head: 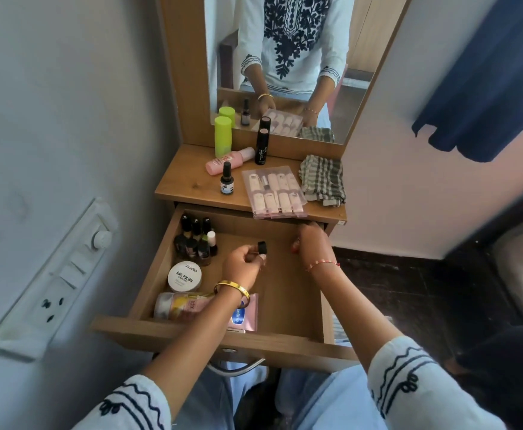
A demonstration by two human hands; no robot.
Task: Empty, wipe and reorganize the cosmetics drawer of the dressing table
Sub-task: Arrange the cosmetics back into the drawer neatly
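The wooden drawer [288, 308] stands pulled open below the dressing table top [188, 184]. My left hand [241, 268] is over the drawer's middle, shut on a small bottle with a black cap [261, 247]. My right hand [311, 240] is at the drawer's back right, shut on a small red bottle [295, 246] that is mostly hidden. Several nail polish bottles [196, 240] stand in the back left corner. In front of them sit a white nail polish remover tub [184, 276], a lying pink bottle [181, 309] and a pink Vaseline sachet [244, 316].
On the table top: a green bottle [223, 136], a lying pink bottle [227, 161], a black tube [261, 147], a small dark bottle [226, 179], a clear pack of press-on nails [274, 192] and a folded checked cloth [322, 180]. A mirror [285, 57] rises behind. A wall with a switchboard [52, 283] is at the left.
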